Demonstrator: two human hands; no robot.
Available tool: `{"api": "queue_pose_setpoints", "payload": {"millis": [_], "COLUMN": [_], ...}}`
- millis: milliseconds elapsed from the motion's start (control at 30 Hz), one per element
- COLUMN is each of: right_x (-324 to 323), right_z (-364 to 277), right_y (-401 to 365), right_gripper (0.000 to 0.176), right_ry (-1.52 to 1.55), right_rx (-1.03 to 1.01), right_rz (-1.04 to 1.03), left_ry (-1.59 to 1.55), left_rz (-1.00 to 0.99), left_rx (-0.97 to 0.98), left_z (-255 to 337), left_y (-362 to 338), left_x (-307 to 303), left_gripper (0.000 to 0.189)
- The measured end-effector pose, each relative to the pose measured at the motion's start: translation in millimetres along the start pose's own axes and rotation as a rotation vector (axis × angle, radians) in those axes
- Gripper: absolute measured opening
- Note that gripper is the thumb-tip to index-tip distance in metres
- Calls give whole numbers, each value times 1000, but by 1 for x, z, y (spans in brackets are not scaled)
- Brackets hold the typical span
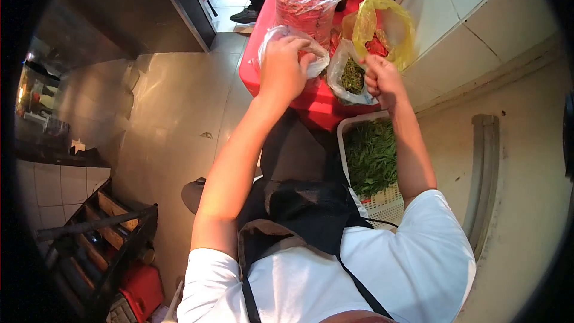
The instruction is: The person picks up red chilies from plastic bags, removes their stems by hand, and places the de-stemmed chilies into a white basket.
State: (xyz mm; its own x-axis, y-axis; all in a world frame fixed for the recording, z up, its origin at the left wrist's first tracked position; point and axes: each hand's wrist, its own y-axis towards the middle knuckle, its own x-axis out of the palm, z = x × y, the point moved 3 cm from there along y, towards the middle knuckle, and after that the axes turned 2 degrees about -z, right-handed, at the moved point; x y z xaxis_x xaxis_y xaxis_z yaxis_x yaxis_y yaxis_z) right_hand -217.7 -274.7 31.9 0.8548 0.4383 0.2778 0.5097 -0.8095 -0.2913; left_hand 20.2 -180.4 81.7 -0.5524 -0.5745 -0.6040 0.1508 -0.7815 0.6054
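Note:
My left hand is at the mouth of a white plastic bag, fingers curled over its rim. What the bag holds is hidden by the hand. My right hand is closed in a fist at the edge of a clear plastic bag with small green sprigs, perhaps green peppercorns, inside. Right behind that hand stands an open yellow plastic bag with something red in it. A large clear bag of dried red chillies rises beyond my left hand. These bags rest on a red surface.
A white plastic basket of green leaves stands below my right forearm. A tiled wall runs along the right. Another person's shoe shows at the top. At lower left is a dark rack beside a red container.

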Motion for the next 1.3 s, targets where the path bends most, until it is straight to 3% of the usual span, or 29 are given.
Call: {"api": "queue_pose_setpoints", "payload": {"millis": [133, 167, 267, 400, 567, 667, 767, 867, 900, 1000, 1033, 1133, 1200, 1300], "right_x": [35, 36, 79, 115, 136, 148, 138, 113, 114, 131, 122, 123, 120, 115], "right_z": [21, 35, 35, 43, 58, 52, 48, 27, 20, 4, 14, 8, 5, 8], "right_y": [7, 17, 6, 1, 9, 2, 9, 5, -4, -41, -37, -37, -39, -38], "right_gripper": [25, 25, 27, 29, 26, 28, 25, 22, 14, 10, 21, 19, 16, 15], "right_ry": [961, 938, 1037, 936, 1067, 974, 1154, 634, 469, -489, -542, -763, -787, -699], "right_rx": [112, 62, 133, 95, 54, 22, 45, -334, -359, -555, -561, -814, -679, -586], "right_rz": [-227, -248, -34, 6, -128, -48, -19, -108, -191, -115, -167, -188, -167, -143], "left_ry": [-418, -457, -448, -399, -541, -534, -741, -890, -925, -922, -897, -800, -712, -440], "left_rz": [-186, -156, 5, 72, 189, 210, 148, 151, 155, 74, 37, -13, 33, -81], "left_rx": [-312, -295, -271, -340, -428, -429, -605, -687, -684, -665, -661, -622, -576, -423], "left_z": [20, 24, 36, 38, 18, 20, 6, 4, 1, -1, 1, 4, 6, 19], "left_y": [-33, -41, -63, -85, -97, -103, -109, -107, -106, -99, -96, -91, -89, -79], "left_x": [9, 9, 3, -6, -5, -5, 1, -7, -7, -9, -9, -8, -8, -19], "left_gripper": [30, 31, 30, 33, 21, 15, 13, 12, 14, 13, 13, 13, 12, 12]}}
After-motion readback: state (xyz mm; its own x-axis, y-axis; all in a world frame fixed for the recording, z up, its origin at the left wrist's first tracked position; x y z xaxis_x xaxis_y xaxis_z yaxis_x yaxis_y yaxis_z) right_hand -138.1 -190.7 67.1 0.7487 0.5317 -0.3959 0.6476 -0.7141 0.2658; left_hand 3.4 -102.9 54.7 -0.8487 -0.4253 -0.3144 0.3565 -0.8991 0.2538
